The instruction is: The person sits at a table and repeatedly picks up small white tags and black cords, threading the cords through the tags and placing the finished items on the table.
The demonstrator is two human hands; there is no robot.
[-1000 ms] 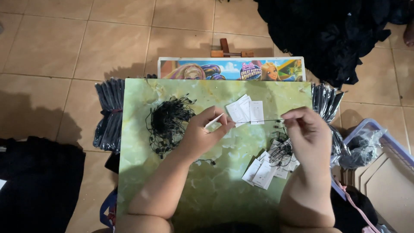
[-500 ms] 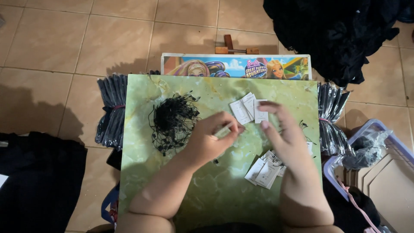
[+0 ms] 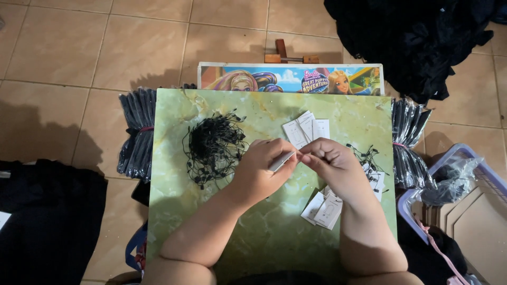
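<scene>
Both hands met over the green bench (image 3: 222,243) — the left hand (image 3: 261,171) had its grip pinched on a small white tag (image 3: 281,161), and the right hand (image 3: 330,163) pinched its tip. Just below the grip lay loose white tags (image 3: 323,208); left of it a tangle of black strings (image 3: 211,148); beyond it — more tags (image 3: 305,128).

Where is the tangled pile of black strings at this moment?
In the head view, the pile of black strings lies on the green board, on its left half, just left of the left hand.
</scene>
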